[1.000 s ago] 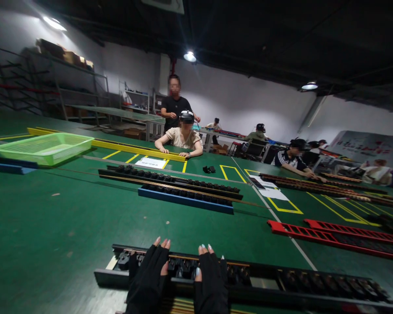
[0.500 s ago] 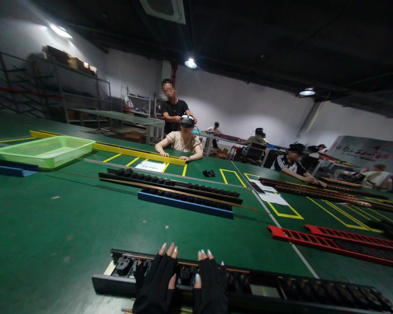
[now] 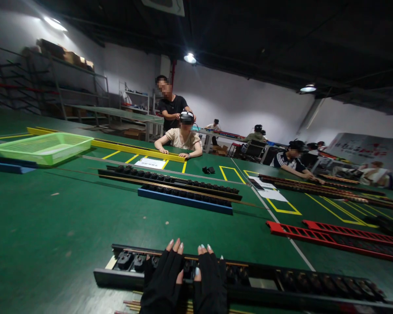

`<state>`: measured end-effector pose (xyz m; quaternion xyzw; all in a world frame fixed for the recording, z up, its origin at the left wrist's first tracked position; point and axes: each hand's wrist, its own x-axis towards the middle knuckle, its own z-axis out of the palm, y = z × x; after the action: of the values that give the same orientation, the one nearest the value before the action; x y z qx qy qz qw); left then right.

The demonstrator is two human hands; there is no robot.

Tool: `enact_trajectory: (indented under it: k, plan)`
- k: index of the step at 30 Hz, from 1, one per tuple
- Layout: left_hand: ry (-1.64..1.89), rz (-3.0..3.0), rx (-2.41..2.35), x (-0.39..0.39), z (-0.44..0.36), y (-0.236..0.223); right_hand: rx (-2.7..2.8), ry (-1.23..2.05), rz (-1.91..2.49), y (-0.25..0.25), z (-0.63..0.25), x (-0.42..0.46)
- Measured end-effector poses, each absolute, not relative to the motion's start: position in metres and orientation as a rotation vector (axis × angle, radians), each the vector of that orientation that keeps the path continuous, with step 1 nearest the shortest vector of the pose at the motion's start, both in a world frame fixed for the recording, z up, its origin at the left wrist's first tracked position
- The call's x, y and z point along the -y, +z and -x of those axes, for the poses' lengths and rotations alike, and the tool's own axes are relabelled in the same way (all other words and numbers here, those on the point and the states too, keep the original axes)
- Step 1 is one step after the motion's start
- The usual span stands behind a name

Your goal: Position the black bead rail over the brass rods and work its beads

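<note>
A long black channel (image 3: 118, 278) lies across the near edge of the table, with black socket-like modules (image 3: 125, 261) set in a row inside it. A thin copper-coloured strip (image 3: 237, 264) runs along its far side. My left hand (image 3: 165, 277), in a black fingerless glove, rests across the channel with its fingers stretched toward the far wall. Beside it my right hand (image 3: 208, 274), gloved the same way, lies over the channel with fingers extended. Both palms hide the parts beneath. Several copper-coloured rods (image 3: 132, 304) show under my wrists.
Farther off lie a blue channel (image 3: 186, 203), red slotted rails (image 3: 301, 235) and a green basket (image 3: 49, 150). A seated person (image 3: 180, 137) rests both hands by a yellow rail (image 3: 134, 149); another stands behind. More people work at the right.
My left hand has slid a little right along the channel, closer to my right hand, uncovering more of a module. The view has shifted slightly, showing more rods at the bottom.
</note>
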<state>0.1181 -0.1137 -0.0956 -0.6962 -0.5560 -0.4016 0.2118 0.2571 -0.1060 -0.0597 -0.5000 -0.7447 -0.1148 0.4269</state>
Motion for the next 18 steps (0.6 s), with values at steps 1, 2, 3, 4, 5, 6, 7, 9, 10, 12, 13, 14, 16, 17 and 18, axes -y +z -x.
enact_trajectory:
  k: [1, 2, 3, 4, 5, 6, 7, 9, 10, 12, 13, 14, 16, 17, 18]
  plan:
    - [-1.115, 1.944, 1.526, 0.114, -0.121, -0.095, 1.866, -0.284, 1.254, -0.060, -0.257, 0.106]
    - [-1.113, 1.957, 1.505, 0.115, -0.123, -0.093, 1.871, -0.282, 1.259, -0.060, -0.258, 0.106]
    - [-1.108, 1.969, 1.489, 0.116, -0.126, -0.090, 1.878, -0.279, 1.264, -0.060, -0.258, 0.106]
    - [-1.103, 1.975, 1.485, 0.118, -0.128, -0.087, 1.887, -0.276, 1.268, -0.060, -0.259, 0.106]
    - [-1.099, 1.974, 1.491, 0.119, -0.130, -0.083, 1.899, -0.273, 1.271, -0.060, -0.259, 0.106]
    - [-1.098, 1.969, 1.502, 0.122, -0.132, -0.079, 1.913, -0.269, 1.272, -0.059, -0.260, 0.106]
    - [-1.102, 1.963, 1.507, 0.124, -0.134, -0.074, 1.929, -0.265, 1.272, -0.058, -0.261, 0.107]
    - [-1.122, 1.956, 1.489, 0.129, -0.137, -0.064, 1.963, -0.256, 1.271, -0.057, -0.263, 0.107]
    - [-1.133, 1.956, 1.470, 0.131, -0.139, -0.058, 1.980, -0.252, 1.271, -0.056, -0.264, 0.108]
    - [-1.154, 1.963, 1.429, 0.134, -0.144, -0.048, 2.009, -0.243, 1.268, -0.054, -0.265, 0.111]
    - [-1.161, 1.969, 1.412, 0.135, -0.146, -0.044, 2.021, -0.240, 1.264, -0.054, -0.266, 0.113]
    - [-1.167, 1.974, 1.400, 0.136, -0.149, -0.040, 2.031, -0.237, 1.260, -0.053, -0.266, 0.115]
    - [-1.174, 1.979, 1.395, 0.136, -0.153, -0.034, 2.043, -0.237, 1.253, -0.053, -0.268, 0.118]
    - [-1.175, 1.980, 1.399, 0.136, -0.155, -0.033, 2.045, -0.238, 1.250, -0.053, -0.268, 0.120]
    - [-1.174, 1.980, 1.407, 0.136, -0.156, -0.031, 2.046, -0.239, 1.248, -0.052, -0.269, 0.121]
